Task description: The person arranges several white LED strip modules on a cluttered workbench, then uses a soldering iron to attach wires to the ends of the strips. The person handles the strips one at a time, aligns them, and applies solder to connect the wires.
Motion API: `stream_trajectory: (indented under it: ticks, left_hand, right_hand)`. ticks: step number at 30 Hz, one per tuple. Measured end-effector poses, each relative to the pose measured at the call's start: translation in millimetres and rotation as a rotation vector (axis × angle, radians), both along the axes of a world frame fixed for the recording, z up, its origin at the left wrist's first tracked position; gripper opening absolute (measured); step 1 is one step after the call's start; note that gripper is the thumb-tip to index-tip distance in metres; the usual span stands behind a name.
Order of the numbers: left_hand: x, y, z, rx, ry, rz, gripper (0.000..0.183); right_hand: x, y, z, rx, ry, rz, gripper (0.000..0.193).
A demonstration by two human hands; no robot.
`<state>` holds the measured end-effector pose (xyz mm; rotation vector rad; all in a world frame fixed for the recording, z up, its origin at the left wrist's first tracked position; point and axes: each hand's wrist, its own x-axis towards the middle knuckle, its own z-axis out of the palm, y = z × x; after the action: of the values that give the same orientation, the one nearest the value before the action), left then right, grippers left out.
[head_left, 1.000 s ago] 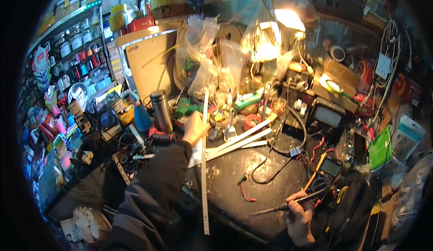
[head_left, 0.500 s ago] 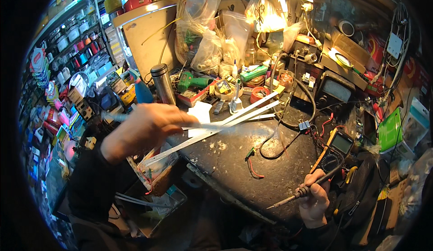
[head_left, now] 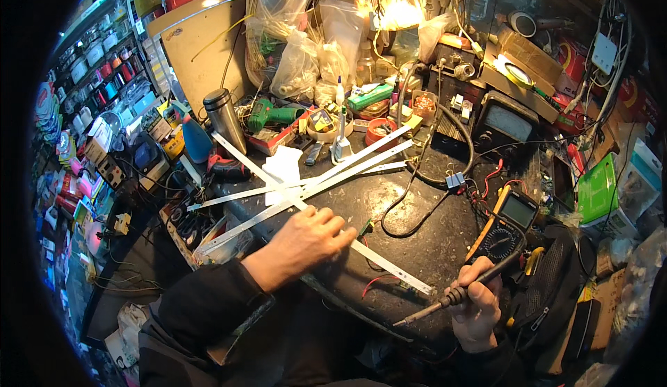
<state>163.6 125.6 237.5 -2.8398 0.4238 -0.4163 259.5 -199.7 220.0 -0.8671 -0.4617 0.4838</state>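
Over the middle of the dark workbench, my left hand is closed, its curled fingers on a long, thin white LED strip. This strip runs slantwise from the far left to near the right hand, crossing on top of other white strips. My right hand is closed around the dark handle of a soldering iron, whose metal tip points left at the bench's near edge. The far end of the held strip lies just beyond the iron. A short red wire shows beneath that strip.
A yellow-edged multimeter lies beyond my right hand, beside a black bag. Thick black cable loops across the bench. At the back stand a steel flask, a green power tool, plastic bags and a lit lamp.
My left hand has moved right and nearer, bringing an LED strip across the others. The right hand still grips the soldering iron. The whole view has shifted slightly.
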Motion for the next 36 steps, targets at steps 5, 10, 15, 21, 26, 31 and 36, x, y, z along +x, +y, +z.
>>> stream_trajectory:
  ticks: [5, 10, 15, 21, 26, 31, 36]
  left_hand:
    - [-5.9, -33.7, 11.6, -0.055, -0.026, 0.010, 0.039]
    - [-15.2, -53.4, 35.9, -0.006, -0.005, 0.017, 0.040]
    - [11.0, -23.3, 46.6, 0.070, -0.055, -0.041, 0.030]
    - [49.0, 56.2, 13.3, -0.073, 0.066, -0.105, 0.029]
    - [41.8, 83.6, -17.8, -0.202, 0.054, -0.119, 0.034]
    - [16.5, 75.2, -25.9, -0.302, -0.056, 0.061, 0.063]
    - [-44.5, 13.2, -33.4, -0.652, -0.314, 0.148, 0.061]
  right_hand:
    - [-1.2, 4.4, -2.5, 0.048, -0.006, -0.011, 0.029]
    - [-1.7, 2.7, -2.5, 0.059, -0.018, 0.013, 0.031]
    - [-3.1, 4.0, 1.0, 0.040, -0.002, -0.001, 0.032]
    - [-1.0, 1.9, -1.0, -0.002, 0.008, -0.031, 0.027]
    - [-1.9, 7.0, 2.1, -0.115, -0.007, -0.054, 0.028]
    - [-6.3, 12.4, 11.2, -0.385, -0.032, -0.077, 0.024]
    - [-11.2, 17.0, 9.7, -0.471, -0.053, -0.031, 0.020]
